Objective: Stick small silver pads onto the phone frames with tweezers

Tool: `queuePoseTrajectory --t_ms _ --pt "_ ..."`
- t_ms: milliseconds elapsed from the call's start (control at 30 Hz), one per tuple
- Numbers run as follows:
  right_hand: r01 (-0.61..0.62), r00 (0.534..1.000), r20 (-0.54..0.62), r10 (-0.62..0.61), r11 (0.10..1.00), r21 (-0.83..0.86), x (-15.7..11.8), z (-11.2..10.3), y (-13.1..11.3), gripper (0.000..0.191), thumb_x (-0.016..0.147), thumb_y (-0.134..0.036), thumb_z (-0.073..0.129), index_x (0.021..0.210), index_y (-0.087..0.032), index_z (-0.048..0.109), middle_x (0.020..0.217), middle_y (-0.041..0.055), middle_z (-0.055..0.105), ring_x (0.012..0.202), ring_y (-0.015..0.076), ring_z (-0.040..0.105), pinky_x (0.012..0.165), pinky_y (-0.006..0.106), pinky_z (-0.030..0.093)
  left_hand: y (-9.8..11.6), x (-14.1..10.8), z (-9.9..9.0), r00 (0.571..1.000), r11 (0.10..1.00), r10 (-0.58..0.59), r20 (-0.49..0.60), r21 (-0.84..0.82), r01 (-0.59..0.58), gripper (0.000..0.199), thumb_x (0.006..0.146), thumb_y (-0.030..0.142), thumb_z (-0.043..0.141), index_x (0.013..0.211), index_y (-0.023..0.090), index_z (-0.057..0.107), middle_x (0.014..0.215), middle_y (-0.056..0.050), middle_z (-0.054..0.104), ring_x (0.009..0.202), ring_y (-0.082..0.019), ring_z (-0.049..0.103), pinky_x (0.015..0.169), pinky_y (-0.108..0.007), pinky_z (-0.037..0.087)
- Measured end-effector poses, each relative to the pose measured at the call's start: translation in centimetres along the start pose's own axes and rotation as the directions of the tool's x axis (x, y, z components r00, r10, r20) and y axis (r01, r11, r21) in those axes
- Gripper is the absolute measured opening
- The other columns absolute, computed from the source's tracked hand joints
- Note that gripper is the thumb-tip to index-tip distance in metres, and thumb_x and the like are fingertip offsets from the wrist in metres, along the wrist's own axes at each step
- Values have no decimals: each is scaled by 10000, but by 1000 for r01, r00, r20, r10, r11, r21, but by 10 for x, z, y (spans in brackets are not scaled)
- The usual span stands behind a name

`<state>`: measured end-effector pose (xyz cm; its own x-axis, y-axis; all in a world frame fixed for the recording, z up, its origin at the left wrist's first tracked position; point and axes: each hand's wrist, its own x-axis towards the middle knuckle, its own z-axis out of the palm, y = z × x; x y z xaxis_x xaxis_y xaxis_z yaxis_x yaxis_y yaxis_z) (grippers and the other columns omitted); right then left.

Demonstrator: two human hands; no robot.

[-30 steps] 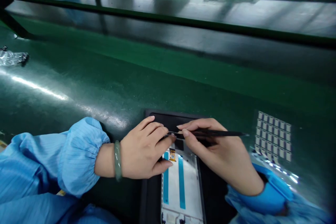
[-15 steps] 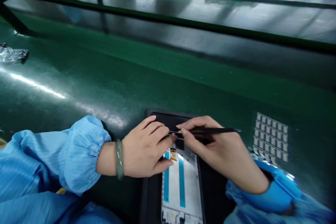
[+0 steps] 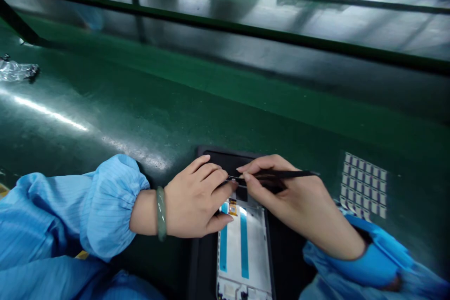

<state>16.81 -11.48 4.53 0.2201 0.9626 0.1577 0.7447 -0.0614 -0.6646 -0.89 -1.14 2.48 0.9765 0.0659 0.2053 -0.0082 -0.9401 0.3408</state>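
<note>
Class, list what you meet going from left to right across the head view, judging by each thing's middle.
Clear plastic wrapping, green bracelet, left hand, white panel with blue strips, right hand, sheet of small pale pieces.

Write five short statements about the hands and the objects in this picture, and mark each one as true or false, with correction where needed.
1. A green bangle encircles the left wrist. True.
2. The right hand holds nothing. False: it grips a slim black tweezer-like tool.
3. The smartphone frame lies on a black pad. True.
4. The long strips on the smartphone frame are red. False: the long strips are blue.
5. The sheet of small pale pieces lies, in the picture, right of the right hand. True.
</note>
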Motion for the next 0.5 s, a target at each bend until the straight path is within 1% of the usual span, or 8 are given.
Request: queuePoseTrajectory --t_ms 133,200,267,400,500 --pt "47 999 -9 -47 999 -19 0 2 -1 46 860 -252 532 877 -229 568 812 9 648 698 177 641 591 281 514 0 1 0 1000 1000 -4 7 -9 4 498 871 448 475 1225 99 511 1150 -113 543 1140 -251 456 1107 -450 251" --pt "51 998 -27 -52 999 -7 -2 3 1 44 860 -246 540 888 -231 570 830 11 649 720 182 645 609 285 519 0 1 0 1000 1000 -4 2 -11 5 497 871 445 476 1226 98 511 1150 -111 543 1137 -251 458 1107 -448 251" --pt "23 998 -56 -21 999 40 -6 5 4 49 862 -252 559 908 -237 571 856 13 651 754 184 652 618 277 530 0 0 0 1000 1000 -1 -5 -9 1 502 873 443 472 1233 95 509 1151 -110 542 1138 -252 457 1106 -447 250" --pt "-42 992 -109 63 981 192 -12 8 10 50 863 -255 591 901 -241 562 869 13 655 770 175 664 603 242 554 0 -1 -1 1000 1000 1 -3 -5 -1 515 879 444 464 1253 92 499 1153 -111 543 1145 -252 453 1106 -445 246" --pt "-48 990 -122 77 973 225 -13 9 12 50 865 -249 598 890 -242 555 865 9 654 783 167 665 607 225 556 0 -1 -1 1000 1000 3 1 -7 -2 517 876 444 469 1252 90 501 1157 -113 542 1150 -254 450 1108 -447 242"
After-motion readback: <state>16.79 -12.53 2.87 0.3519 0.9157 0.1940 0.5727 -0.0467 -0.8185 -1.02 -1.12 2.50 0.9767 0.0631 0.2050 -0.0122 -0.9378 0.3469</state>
